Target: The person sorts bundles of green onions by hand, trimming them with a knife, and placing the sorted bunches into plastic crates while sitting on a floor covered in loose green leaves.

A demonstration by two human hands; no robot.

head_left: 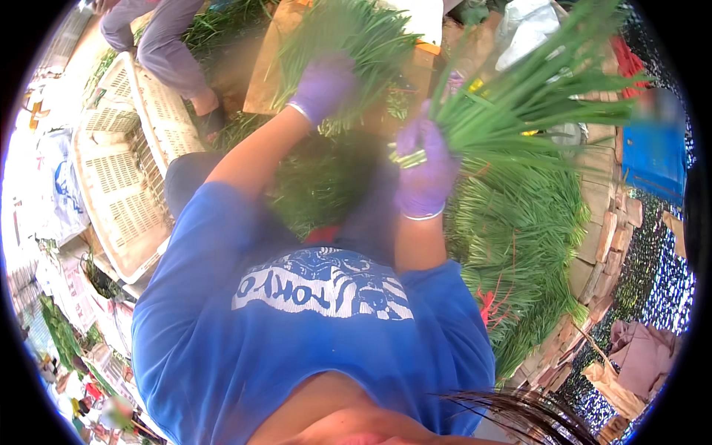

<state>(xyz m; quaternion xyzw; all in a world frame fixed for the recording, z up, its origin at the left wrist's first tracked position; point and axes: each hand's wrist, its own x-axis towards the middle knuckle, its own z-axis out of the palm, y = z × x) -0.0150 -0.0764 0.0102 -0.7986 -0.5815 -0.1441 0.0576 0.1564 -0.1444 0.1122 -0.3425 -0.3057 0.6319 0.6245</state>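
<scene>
My right hand [426, 169], in a purple glove, is closed round the pale stem ends of a bunch of Chinese chives [512, 100]. The long green leaves fan out from it to the upper right. Smeared by motion, my left hand [323, 87], also gloved in purple, is at the near left side of a loose heap of chives [363, 44] on a brown board [263, 70]. Its fingers are too blurred to show whether they grip any leaves.
A large pile of chives [519, 222] lies to my right beside a low brick edge [604, 245], with red ties [487, 308] on it. At left stands a cream plastic crate [122, 189], near another person's legs [167, 55]. A blue container [654, 159] is at far right.
</scene>
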